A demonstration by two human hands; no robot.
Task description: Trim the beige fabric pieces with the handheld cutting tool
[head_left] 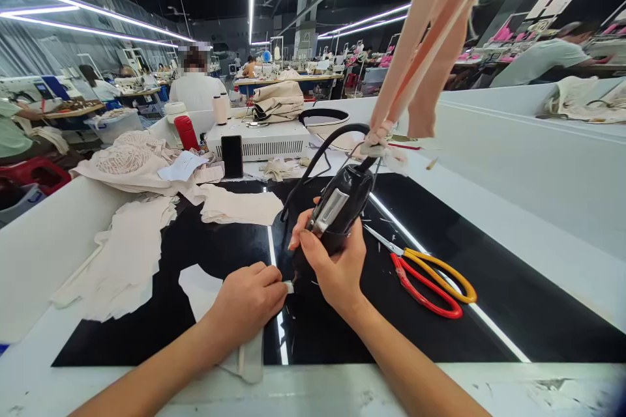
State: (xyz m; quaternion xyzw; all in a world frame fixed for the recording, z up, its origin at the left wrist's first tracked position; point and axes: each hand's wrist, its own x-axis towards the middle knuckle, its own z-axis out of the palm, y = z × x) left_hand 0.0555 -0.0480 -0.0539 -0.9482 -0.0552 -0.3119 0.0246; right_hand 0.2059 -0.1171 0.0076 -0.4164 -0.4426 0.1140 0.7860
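Observation:
My right hand is wrapped around a black corded handheld power tool, tilted with its narrow tip pointing down. Strips of peach fabric are tied at its upper end and run upward. Between the fingers of my left hand is a cream fabric piece, lying partly under the hand and wrist. A small pale end of it pokes out by the tool's tip; whether they touch I cannot tell. Scissors with one red and one yellow handle lie right of my right hand.
Under my hands is a glossy black board. Stacked cream fabric pieces lie left, another stack behind. A phone leans against a white vented box. A red bottle stands nearby. Raised white walls flank the table. People sit beyond.

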